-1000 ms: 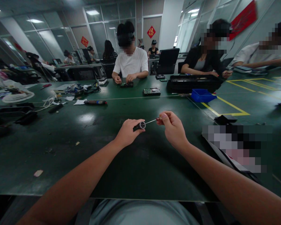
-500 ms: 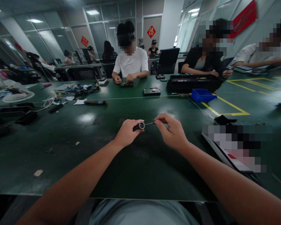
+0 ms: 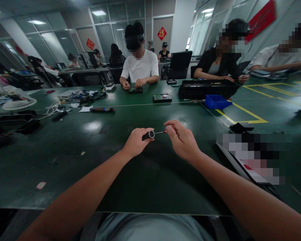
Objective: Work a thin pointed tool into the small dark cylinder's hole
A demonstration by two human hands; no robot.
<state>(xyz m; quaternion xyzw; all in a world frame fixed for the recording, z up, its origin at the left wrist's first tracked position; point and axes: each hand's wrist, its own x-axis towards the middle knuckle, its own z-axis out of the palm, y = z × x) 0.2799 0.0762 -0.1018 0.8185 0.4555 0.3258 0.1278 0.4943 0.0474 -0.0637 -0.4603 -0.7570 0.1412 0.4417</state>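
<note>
Left hand [image 3: 135, 142] grips a black tube [image 3: 148, 134]; right hand [image 3: 183, 140] touches a screwdriver [image 3: 165, 132], grip unclear; loose fingers could let it slip.

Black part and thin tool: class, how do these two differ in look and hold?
The black part is thick, with a round, silver-rimmed end; the thin tool has a slim metal shaft and a red section. The left hand grips the black part, while the right hand is at the thin tool's red section. Both seem partly hidden by the hands.
</note>
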